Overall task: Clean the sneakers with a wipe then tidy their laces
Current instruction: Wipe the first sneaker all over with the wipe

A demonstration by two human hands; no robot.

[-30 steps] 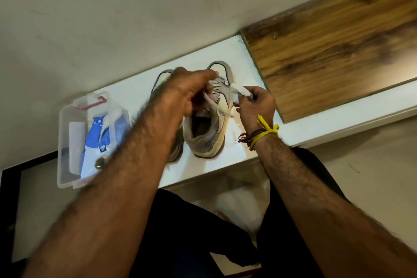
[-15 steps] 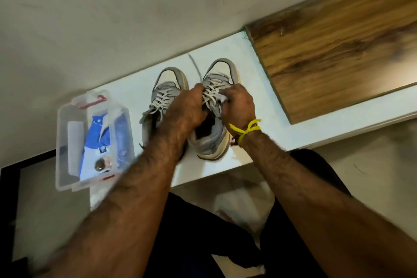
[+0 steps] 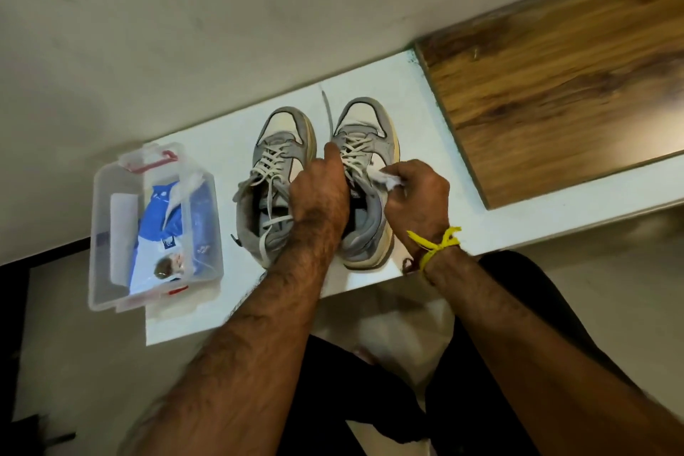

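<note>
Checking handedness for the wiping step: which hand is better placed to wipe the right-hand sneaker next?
Right, probably. The right hand already pinches the wipe against the right-hand sneaker, while the left hand rests on that shoe, apparently steadying it.

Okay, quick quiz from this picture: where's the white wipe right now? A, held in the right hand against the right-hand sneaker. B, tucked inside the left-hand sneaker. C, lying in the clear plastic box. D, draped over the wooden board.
A: the right hand pinches the crumpled wipe against the side of the right-hand sneaker, by its laces.
</note>
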